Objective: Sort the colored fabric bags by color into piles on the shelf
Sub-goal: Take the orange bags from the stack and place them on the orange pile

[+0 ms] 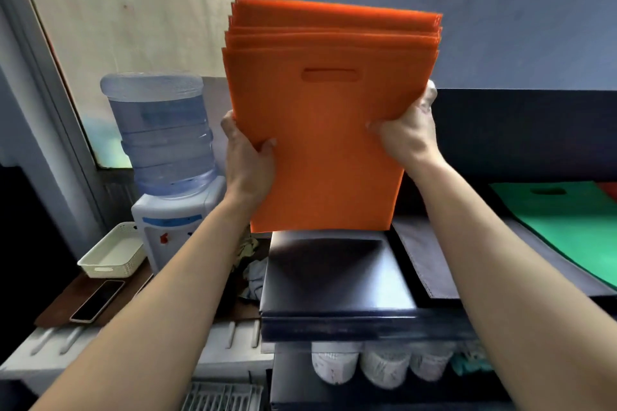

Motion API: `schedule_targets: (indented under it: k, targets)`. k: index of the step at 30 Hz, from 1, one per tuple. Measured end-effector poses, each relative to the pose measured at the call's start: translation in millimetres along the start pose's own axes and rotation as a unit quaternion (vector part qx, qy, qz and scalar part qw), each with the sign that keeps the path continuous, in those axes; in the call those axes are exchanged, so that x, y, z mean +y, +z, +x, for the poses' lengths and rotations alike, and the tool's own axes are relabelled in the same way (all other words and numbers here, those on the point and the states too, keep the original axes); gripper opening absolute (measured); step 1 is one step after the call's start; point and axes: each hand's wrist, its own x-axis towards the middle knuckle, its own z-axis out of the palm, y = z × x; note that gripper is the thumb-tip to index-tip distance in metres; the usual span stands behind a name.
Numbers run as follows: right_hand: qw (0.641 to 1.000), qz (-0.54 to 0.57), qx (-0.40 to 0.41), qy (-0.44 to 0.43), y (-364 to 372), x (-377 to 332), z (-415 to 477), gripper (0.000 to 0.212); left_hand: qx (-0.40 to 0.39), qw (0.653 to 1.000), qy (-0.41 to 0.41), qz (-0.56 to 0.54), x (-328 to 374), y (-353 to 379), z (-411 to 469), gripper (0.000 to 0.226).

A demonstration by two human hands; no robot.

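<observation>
A stack of several orange fabric bags [327,130] stands upright in front of me, its bottom edge just above the dark shelf top [334,270]. My left hand [248,160] grips the stack's left edge, thumb on the front. My right hand [409,133] grips its right edge the same way. The front bag shows a cut-out handle slot near its top. To the right, a green fabric bag [564,220] lies flat on the shelf, with a grey bag [424,257] partly under it. A red corner [609,190] shows at the far right edge.
A water dispenser [167,157] with a blue bottle stands to the left. A cream basket [113,252] and a phone [96,300] sit on a lower side table. White rolls [384,367] lie on the shelf level below. A wall is close behind.
</observation>
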Motion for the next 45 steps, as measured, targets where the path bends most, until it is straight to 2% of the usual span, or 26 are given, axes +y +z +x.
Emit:
schedule_targets:
  k: [2, 5, 8, 12, 16, 21, 27, 30, 33, 36, 38, 42, 45]
  targets:
    - [0.999, -0.028, -0.03, 0.025, 0, 11, -6, 0.081, -0.022, 0.999, -0.017, 0.019, -10, 0, -5, 0.053]
    - [0.998, -0.061, -0.003, 0.032, 5, 29, -18, 0.067, -0.015, 0.999, -0.026, 0.036, -19, 3, -13, 0.041]
    - [0.997, -0.056, 0.009, 0.048, 9, 30, -17, 0.058, -0.007, 0.998, -0.031, 0.047, -19, 4, -10, 0.038]
    - [0.997, -0.059, -0.001, 0.053, 13, 35, -20, 0.069, -0.034, 0.994, -0.031, 0.101, -24, 3, -14, 0.045]
    - [0.999, -0.043, 0.022, 0.023, 16, 31, -23, 0.076, -0.015, 0.991, -0.014, 0.132, -15, 0, -10, 0.041]
    - [0.995, -0.092, 0.005, 0.04, 16, 29, -29, 0.096, -0.041, 0.986, -0.005, 0.164, -12, 4, -17, 0.071]
    - [0.994, -0.108, 0.015, 0.015, 13, 33, -37, 0.1, -0.04, 0.981, 0.018, 0.188, -9, 7, -23, 0.076]
    - [0.994, -0.112, -0.005, 0.014, 14, 36, -43, 0.103, -0.067, 0.978, 0.027, 0.195, -6, 8, -29, 0.084]
    - [0.994, -0.103, -0.001, 0.03, 11, 38, -47, 0.092, -0.102, 0.975, 0.024, 0.197, -9, 7, -37, 0.094]
    - [0.997, -0.051, 0.031, 0.038, 9, 38, -51, 0.06, -0.095, 0.973, 0.023, 0.209, -12, 4, -38, 0.095]
    - [0.998, -0.041, 0.038, 0.028, 9, 37, -53, 0.048, -0.088, 0.974, 0.035, 0.206, -12, 3, -39, 0.095]
    - [0.999, -0.031, 0.036, -0.002, 9, 28, -45, 0.062, -0.062, 0.98, 0.057, 0.178, -12, 2, -31, 0.087]
    - [0.999, -0.028, 0.013, 0.037, 7, 28, -42, 0.065, -0.052, 0.988, 0.032, 0.14, -19, 2, -33, 0.083]
